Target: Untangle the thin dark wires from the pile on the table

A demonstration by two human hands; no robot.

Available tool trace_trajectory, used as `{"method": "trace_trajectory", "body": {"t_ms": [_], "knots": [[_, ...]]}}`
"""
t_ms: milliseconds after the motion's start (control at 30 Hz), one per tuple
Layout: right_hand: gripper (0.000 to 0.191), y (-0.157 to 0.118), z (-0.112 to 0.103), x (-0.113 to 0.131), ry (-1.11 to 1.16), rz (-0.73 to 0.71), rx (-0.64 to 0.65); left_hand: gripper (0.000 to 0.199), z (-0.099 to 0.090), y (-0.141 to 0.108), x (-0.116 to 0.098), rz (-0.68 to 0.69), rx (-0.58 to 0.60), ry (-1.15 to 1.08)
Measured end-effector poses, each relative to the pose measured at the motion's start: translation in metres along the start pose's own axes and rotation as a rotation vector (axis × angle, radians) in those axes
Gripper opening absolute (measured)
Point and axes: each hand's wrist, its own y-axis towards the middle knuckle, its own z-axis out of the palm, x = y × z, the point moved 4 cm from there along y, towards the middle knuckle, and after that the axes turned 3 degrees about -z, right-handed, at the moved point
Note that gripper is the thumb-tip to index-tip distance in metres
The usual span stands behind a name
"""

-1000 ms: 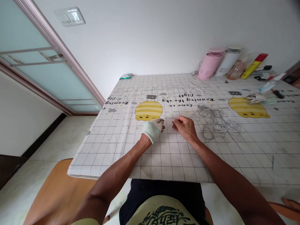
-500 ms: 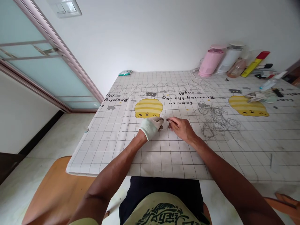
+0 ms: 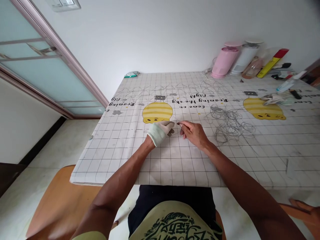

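Observation:
My left hand (image 3: 162,131), in a whitish glove, rests over the table just below a yellow striped bear print (image 3: 157,112). Its thumb and fingers are pinched together on something too small to make out. A short gap to the right, my bare right hand (image 3: 192,132) is also closed in a pinch, and what it holds is too fine to name. Right of that hand lies a loose tangle of thin dark wire or thread (image 3: 231,125). More thin looped strands (image 3: 185,87) spread across the far part of the checked tablecloth (image 3: 120,140).
At the back right stand a pink cylinder (image 3: 224,62), a white cylinder (image 3: 244,58), a bottle (image 3: 252,67) and a yellow-red box (image 3: 272,63). A crumpled glove (image 3: 277,98) lies at the right. A green-white packet (image 3: 131,74) sits at the far left corner.
The view has tilted slightly, so the table appears a little higher. Both hands stay close together in nearly the same place, still pinched, with slight finger movement.

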Motion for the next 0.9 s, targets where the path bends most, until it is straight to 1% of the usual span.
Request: {"method": "trace_trajectory", "body": {"t_ms": [100, 200, 267, 367, 433, 567, 700, 800, 900], "knots": [[0.041, 0.0, -0.002, 0.004, 0.027, 0.004, -0.019, 0.038, -0.005, -0.001, -0.002, -0.031, -0.018, -0.076], [0.042, 0.0, -0.003, 0.005, 0.033, 0.039, -0.033, 0.045, -0.006, -0.003, -0.002, -0.062, -0.023, -0.119], [0.041, 0.001, -0.002, 0.004, 0.021, 0.06, -0.039, 0.042, -0.004, -0.003, -0.003, -0.049, -0.009, -0.091], [0.039, 0.002, -0.001, 0.002, 0.0, 0.065, -0.035, 0.029, 0.003, -0.002, -0.001, -0.023, 0.011, -0.037], [0.037, 0.002, -0.001, 0.001, -0.008, 0.06, -0.024, 0.025, 0.005, 0.001, 0.003, -0.038, 0.0, -0.017], [0.032, 0.002, -0.006, 0.005, -0.06, 0.014, -0.029, 0.027, 0.004, 0.005, 0.007, -0.075, -0.049, -0.003], [0.024, 0.0, -0.01, 0.009, -0.108, -0.031, -0.056, 0.026, 0.0, 0.004, 0.004, -0.112, -0.084, 0.005], [0.024, 0.0, -0.012, 0.008, -0.141, -0.041, -0.04, 0.028, -0.001, 0.001, 0.002, -0.118, -0.095, -0.002], [0.025, 0.005, -0.024, 0.006, -0.193, -0.055, -0.034, 0.034, -0.002, -0.001, 0.003, -0.119, -0.114, -0.006]]}}
